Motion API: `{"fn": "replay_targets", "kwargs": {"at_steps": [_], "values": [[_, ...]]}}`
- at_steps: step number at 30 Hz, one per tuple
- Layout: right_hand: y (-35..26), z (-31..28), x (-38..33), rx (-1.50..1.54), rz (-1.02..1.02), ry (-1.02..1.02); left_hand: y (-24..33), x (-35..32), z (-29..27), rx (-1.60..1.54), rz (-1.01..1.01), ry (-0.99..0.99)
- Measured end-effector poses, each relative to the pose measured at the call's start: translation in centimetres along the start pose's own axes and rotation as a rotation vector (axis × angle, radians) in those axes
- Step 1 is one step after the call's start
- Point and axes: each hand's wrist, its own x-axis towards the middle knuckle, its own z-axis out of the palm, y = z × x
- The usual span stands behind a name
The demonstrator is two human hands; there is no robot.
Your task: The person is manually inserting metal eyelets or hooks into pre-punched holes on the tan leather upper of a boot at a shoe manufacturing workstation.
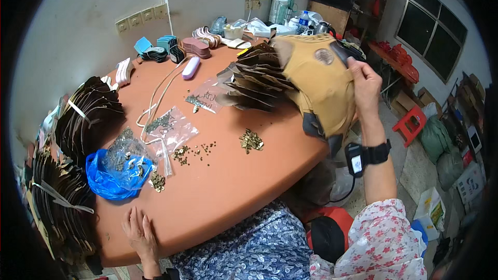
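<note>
My right hand [364, 84] is pinched on the dark edge of a tan leather-like piece [324, 85], lifted at the right side of the table. The piece has black end tabs and a round mark near its top. Against its left side is a stack of dark brown cut pieces [259, 78], partly hidden behind it; I cannot tell whether they touch. My left hand [139, 232] lies on the near left edge of the table with its fingers stretched out, holding nothing. A small heap of brass-coloured metal parts [251, 141] sits in mid-table.
Bundled dark pieces [59, 202] stand along the left edge, beside a blue plastic bag [111, 184]. Small eyelets [187, 154], clear bags [171, 127], a cord and a lilac case [191, 67] lie farther in. Shoe soles [196, 47] line the back. A red stool [410, 124] is on the floor.
</note>
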Motion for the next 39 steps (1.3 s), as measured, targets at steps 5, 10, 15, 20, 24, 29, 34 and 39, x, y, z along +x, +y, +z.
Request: {"fn": "replay_targets", "kwargs": {"at_steps": [5, 10, 15, 20, 24, 29, 34, 39], "values": [[7.9, -0.3, 5.7, -0.236, -0.024, 0.203, -0.8, -0.3, 0.5, 0.048, 0.01, 0.008], [19.5, -1.6, 7.3, -0.701, 0.17, -0.377, 0.0, 0.2, 1.1, 0.111, 0.065, -0.002], [16.5, 2.5, 2.4, -0.839, 0.267, -0.318, 0.0, -0.3, 0.5, 0.14, 0.034, 0.015], [15.1, 2.5, 2.9, -0.945, 0.174, -0.366, -0.3, -0.3, 0.7, 0.12, 0.026, 0.01], [13.7, 4.7, 5.6, -0.897, -0.055, -0.344, 0.1, -0.2, 0.5, 0.149, 0.05, -0.008], [9.3, 11.1, 10.0, -0.628, -0.08, -0.651, 0.1, -0.2, 0.3, 0.206, 0.053, -0.001], [9.6, 16.0, 14.2, -0.614, -0.035, -0.841, 0.2, -0.3, 0.0, 0.216, 0.028, -0.037], [10.2, 19.8, 15.8, -0.642, -0.048, -0.926, 1.5, -0.7, -0.4, 0.219, -0.037, -0.012]]}}
